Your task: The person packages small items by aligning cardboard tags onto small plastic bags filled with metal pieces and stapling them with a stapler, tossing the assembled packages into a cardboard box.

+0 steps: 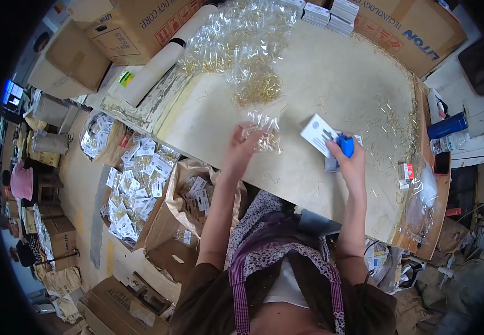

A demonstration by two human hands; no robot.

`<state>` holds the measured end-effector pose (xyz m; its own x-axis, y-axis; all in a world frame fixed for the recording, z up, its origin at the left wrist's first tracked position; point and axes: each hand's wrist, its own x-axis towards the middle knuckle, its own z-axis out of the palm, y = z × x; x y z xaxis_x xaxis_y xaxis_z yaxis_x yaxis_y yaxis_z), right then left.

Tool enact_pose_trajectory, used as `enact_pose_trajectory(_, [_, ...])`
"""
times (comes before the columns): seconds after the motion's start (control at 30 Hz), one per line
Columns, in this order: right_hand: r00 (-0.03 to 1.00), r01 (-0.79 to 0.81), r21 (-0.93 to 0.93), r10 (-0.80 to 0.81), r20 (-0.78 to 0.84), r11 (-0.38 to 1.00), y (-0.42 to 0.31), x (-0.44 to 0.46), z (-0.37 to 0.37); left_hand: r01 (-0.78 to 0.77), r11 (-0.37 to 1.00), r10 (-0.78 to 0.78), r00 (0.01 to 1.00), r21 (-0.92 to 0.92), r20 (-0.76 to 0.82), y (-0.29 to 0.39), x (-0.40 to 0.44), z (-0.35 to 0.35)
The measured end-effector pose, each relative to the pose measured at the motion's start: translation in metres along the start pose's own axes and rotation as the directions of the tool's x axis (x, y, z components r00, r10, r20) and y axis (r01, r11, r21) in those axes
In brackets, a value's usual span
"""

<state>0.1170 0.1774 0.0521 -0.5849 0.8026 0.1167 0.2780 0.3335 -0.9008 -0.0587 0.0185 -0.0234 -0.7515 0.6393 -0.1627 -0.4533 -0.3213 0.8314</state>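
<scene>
My left hand (241,149) is over the worktable (303,106), slightly smeared by motion. Its fingers are curled at the left edge of a small clear plastic bag (269,137) with thin gold-coloured metal pieces inside. To the right, my right hand (349,162) is closed around a blue stapler (344,145). A white printed header card (317,134) with a hanging slot sticks out to the left of that hand, held with the stapler. More cards (332,164) show partly under the right hand; the hand hides the rest.
Filled clear bags (236,39) and a loose gold pile (259,89) lie at the back. Card stacks (342,14) stand behind. A staple box (406,174) sits at right. Carded packs (136,190) fill a carton at lower left, beside a paper-lined box (178,192).
</scene>
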Motion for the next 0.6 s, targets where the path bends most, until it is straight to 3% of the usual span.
enact_pose_trajectory(0.07, [0.989, -0.117, 0.046, 0.112, 0.101, 0.992, -0.008, 0.008, 0.01, 0.028, 0.999, -0.026, 0.998, -0.043, 0.052, -0.001, -0.016, 0.01])
enact_pose_trajectory(0.23, [0.953, 0.04, -0.113, -0.004, 0.304, 0.993, -0.005, 0.019, 0.036, 0.117, 0.992, -0.105, 0.972, -0.042, 0.212, 0.0, -0.039, 0.018])
enact_pose_trajectory(0.33, [0.9, -0.035, -0.127, 0.087, 0.427, 0.991, -0.015, 0.019, 0.043, 0.12, 0.993, -0.119, 0.969, 0.01, 0.218, -0.006, -0.041, 0.015])
enact_pose_trajectory(0.43, [0.906, -0.048, -0.101, 0.086, 0.414, 0.994, -0.016, 0.018, 0.049, 0.108, 0.994, -0.104, 0.968, -0.006, 0.227, -0.01, -0.042, 0.012])
enact_pose_trajectory(0.6, [0.906, -0.091, -0.063, 0.109, 0.41, 0.994, -0.015, 0.015, 0.048, 0.034, 0.985, -0.053, 0.993, 0.168, 0.109, -0.008, -0.047, 0.021])
